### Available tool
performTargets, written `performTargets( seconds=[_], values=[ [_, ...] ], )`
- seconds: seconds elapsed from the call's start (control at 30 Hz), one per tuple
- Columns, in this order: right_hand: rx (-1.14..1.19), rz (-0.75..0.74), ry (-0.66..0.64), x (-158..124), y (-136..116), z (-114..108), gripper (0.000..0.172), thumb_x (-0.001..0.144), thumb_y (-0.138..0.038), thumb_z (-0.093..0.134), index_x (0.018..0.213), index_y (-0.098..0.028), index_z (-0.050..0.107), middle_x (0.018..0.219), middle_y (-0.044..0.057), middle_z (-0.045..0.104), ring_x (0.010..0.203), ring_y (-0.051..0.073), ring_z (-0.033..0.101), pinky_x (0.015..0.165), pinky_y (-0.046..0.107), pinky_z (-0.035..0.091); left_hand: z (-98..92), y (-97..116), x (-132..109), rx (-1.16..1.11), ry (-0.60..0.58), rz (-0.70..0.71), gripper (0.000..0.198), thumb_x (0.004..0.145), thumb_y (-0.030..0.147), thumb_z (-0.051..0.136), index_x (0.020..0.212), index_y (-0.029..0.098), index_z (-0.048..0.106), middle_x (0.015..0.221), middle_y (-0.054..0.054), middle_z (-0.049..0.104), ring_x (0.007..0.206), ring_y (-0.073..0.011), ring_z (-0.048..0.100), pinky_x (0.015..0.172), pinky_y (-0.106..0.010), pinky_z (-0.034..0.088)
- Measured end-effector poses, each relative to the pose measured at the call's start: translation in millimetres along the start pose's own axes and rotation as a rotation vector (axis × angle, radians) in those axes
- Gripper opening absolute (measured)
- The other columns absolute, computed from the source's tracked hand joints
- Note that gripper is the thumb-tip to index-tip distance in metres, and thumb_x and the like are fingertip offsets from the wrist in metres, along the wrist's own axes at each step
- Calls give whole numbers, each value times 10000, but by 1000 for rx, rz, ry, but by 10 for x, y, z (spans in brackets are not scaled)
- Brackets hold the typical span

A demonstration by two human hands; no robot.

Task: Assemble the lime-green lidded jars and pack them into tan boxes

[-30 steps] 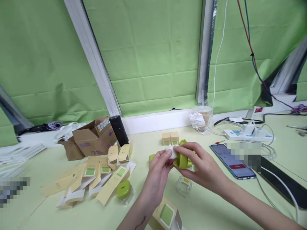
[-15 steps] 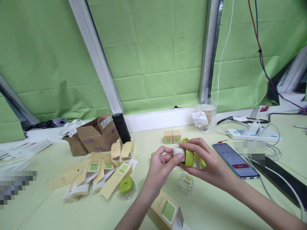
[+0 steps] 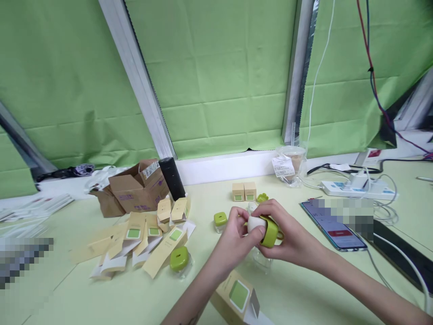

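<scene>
While the left hand (image 3: pixel 237 240) pinches the white piece (image 3: pixel 256 223) above the tabletop (image 3: pixel 135 302), the right hand (image 3: pixel 293 239) curls its fingers around the green cover (image 3: pixel 271 232), whose mouth meets the piece's right side.

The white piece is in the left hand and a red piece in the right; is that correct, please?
Not quite: the head view shows the right hand holding a green piece, not red; the left hand does hold the white piece.

2 green-lidded containers (image 3: pixel 220 219) obstruct left of left hand (image 3: pixel 236 243); passage between.
</scene>
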State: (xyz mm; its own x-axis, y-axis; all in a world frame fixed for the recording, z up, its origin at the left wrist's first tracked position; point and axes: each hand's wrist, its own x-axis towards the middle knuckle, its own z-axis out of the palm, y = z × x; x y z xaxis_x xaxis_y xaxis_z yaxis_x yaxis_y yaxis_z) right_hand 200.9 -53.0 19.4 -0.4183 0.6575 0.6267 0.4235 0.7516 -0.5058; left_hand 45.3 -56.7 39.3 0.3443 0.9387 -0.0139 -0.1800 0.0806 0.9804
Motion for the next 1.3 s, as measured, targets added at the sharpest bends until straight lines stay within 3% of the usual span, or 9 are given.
performTargets(
  seconds=[0.1,0.23,0.5,0.7,0.8,0.93,1.03,1.17,1.3],
  values=[
    [83,15,-24,-30,-10,55,511,672,-83,635,1080,-266,387,1004,51,495,957,221,520,781,334,475,37,-68,4,-259,-86,-145,301,725,406,644,867,200,476,756,30,550,692,-118,531,622,-223,398],
    [217,77,-49,-58,-42,74,502,680,-112,654,1068,-272,379,1043,46,488,996,218,521,820,320,468,67,-92,16,-492,-186,-276,256,765,428,575,807,176,582,687,11,555,666,-127,534,635,-222,414],
    [297,209,-134,-56,-43,40,502,655,-147,687,1028,-263,372,1014,22,473,965,206,523,785,297,461,56,-135,17,-562,-210,-388,189,696,302,591,820,161,615,674,-2,580,645,-127,532,601,-212,390],
    [294,209,-175,-60,-114,18,522,601,-97,685,962,-268,349,971,-4,443,905,184,503,782,296,441,13,-183,-1,-550,-216,-423,220,628,234,602,838,167,587,764,-3,576,694,-121,532,539,-192,360],
    [286,209,-136,-64,-119,22,502,628,-105,666,959,-270,326,977,5,425,910,185,494,775,298,443,28,-121,-33,-370,-137,-314,223,676,287,633,854,169,569,761,1,556,721,-127,527,585,-205,385],
    [184,162,-40,-55,-92,40,479,647,-110,647,931,-268,295,981,22,384,935,198,466,768,312,445,53,-61,-50,-19,-99,-122,403,687,378,703,976,188,497,867,-20,580,845,-172,542,723,-254,407],
    [82,104,19,-53,-61,84,490,642,-125,660,933,-261,290,962,34,367,938,221,448,774,350,445,49,-117,-47,122,-44,-28,410,743,484,628,951,222,390,784,14,537,715,-141,517,628,-243,382],
    [-8,21,145,-75,-38,109,515,647,-156,684,950,-257,281,950,43,359,940,241,443,781,392,460,32,-184,-83,286,26,103,355,793,478,576,905,251,327,712,61,427,579,-90,397,531,-210,305],
    [67,46,-108,-82,-78,-50,684,606,-146,709,1138,-268,295,1096,73,394,1085,266,442,864,396,474,22,-74,-168,377,-27,106,316,844,472,496,983,264,301,782,41,465,585,-98,439,548,-219,339]
  ],
)
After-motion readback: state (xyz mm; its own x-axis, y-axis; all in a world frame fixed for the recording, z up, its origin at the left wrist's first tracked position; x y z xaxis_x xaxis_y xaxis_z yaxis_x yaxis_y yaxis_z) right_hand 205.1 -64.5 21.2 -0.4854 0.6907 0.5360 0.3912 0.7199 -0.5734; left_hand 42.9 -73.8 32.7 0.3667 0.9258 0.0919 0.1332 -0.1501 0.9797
